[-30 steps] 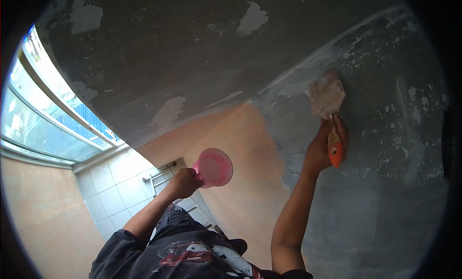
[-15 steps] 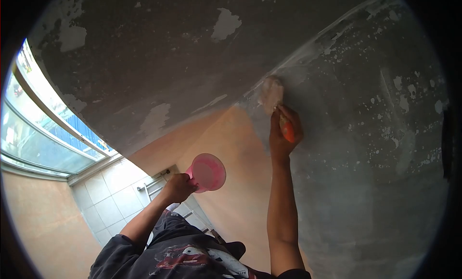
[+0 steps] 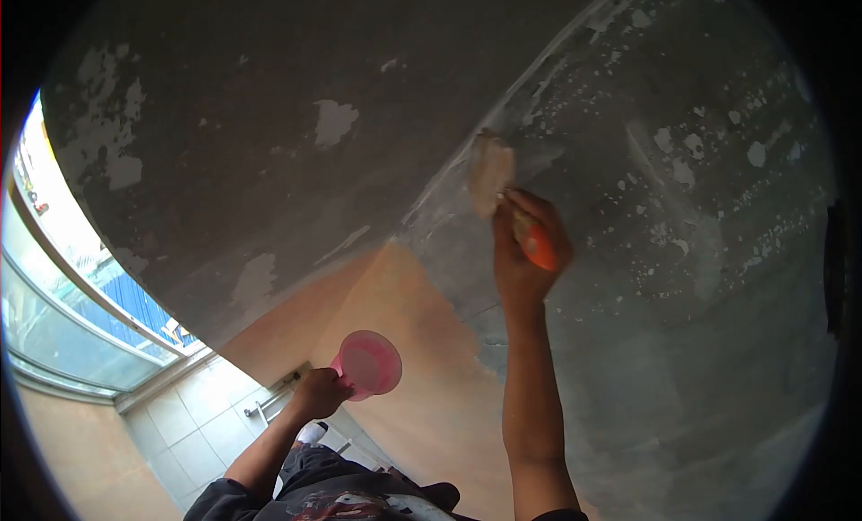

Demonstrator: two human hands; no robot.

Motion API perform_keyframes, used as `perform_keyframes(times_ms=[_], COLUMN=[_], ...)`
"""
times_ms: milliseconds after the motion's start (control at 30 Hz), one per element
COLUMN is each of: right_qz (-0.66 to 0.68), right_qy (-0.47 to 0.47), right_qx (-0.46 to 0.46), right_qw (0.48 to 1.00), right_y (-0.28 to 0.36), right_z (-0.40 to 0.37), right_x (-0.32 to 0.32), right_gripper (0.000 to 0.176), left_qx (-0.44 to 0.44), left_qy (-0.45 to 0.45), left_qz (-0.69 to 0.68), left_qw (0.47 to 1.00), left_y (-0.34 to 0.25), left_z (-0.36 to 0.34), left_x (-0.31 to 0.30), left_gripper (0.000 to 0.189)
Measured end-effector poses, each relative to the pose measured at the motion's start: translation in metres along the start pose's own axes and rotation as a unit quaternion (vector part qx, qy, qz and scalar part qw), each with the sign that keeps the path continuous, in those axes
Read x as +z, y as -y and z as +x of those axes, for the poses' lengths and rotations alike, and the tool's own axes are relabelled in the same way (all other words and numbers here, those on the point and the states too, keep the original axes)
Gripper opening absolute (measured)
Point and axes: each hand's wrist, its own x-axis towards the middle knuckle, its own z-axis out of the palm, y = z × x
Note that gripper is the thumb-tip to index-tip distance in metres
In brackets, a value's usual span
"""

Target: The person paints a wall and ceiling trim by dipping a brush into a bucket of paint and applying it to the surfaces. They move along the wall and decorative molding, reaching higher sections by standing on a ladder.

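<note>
In my right hand (image 3: 532,247) is a wide paintbrush (image 3: 492,172) with an orange handle, gripped by closed fingers. Its pale bristles, slightly blurred, lie at the seam where the grey wall (image 3: 646,368) meets the dark ceiling-like surface (image 3: 233,162). A pink plastic cup (image 3: 395,366) hangs in my left hand (image 3: 321,392), which is closed around its handle. Pale liquid or residue shows inside the cup. Whitish patches and spots mark both grey surfaces, and a lighter streak follows the seam.
An orange-tan wall (image 3: 422,341) adjoins the grey area. At left is a curved window (image 3: 81,314). Far below lie white floor tiles (image 3: 202,404) and a metal ladder (image 3: 269,400) near my legs.
The paintbrush has moved along the seam, away from the orange-tan corner. My view has shifted, and the left hand with the cup appears lower in it.
</note>
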Motion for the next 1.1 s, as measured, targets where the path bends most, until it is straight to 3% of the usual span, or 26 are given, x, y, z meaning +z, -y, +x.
perform_keyframes(times_ms=[133,200,333,367,467,567,633,667,700,833,1000,1100], right_qz=[0.023,-0.011,-0.040,-0.105,-0.178,-0.073,-0.003,-0.045,0.012,-0.001,-0.025,-0.097], right_qy=[0.009,0.043,-0.037,-0.040,-0.089,-0.093,-0.066,-0.021,0.014,0.126,0.113,0.087], right_qx=[0.067,0.041,-0.026,-0.118,-0.118,-0.048,0.003,0.008,0.041,0.151,0.131,0.019], right_qw=[0.997,0.998,0.998,0.987,0.973,0.992,0.998,0.999,0.999,0.981,0.985,0.991], right_y=[-0.026,-0.037,-0.025,-0.029,0.005,0.025,0.026,0.022,0.022,0.008,-0.005,-0.004], right_z=[0.016,0.051,0.162,0.194,0.241,0.238,0.205,0.183,0.157,0.093,0.157,0.235], right_x=[0.008,-0.008,-0.055,-0.076,-0.106,-0.112,-0.098,-0.095,-0.081,-0.032,-0.032,-0.054], right_gripper=[0.016,0.014,0.012,0.011,0.011,0.017,0.011,0.011,0.010,0.009,0.011,0.016], left_qx=[-0.009,-0.015,-0.006,-0.002,0.005,0.002,-0.002,0.000,0.004,0.015,-0.023,-0.034], left_qy=[0.017,0.014,0.023,0.020,0.016,0.025,0.030,0.032,0.033,0.029,0.036,0.028], left_qz=[0.007,-0.004,0.008,0.005,0.011,0.009,0.000,-0.002,-0.003,0.007,-0.011,-0.008], left_qw=[1.000,1.000,1.000,1.000,1.000,1.000,1.000,0.999,0.999,0.999,0.999,0.999], left_y=[-0.006,-0.010,-0.014,-0.012,-0.006,-0.013,-0.014,-0.010,-0.006,0.000,0.003,0.000], left_z=[0.002,0.001,0.001,0.001,0.002,-0.003,-0.003,-0.001,0.001,0.002,0.000,-0.003], left_x=[0.000,0.001,0.003,0.005,0.012,0.008,0.007,0.010,0.012,0.011,0.010,0.005], left_gripper=[0.044,0.041,0.041,0.041,0.043,0.046,0.048,0.048,0.049,0.050,0.051,0.051])
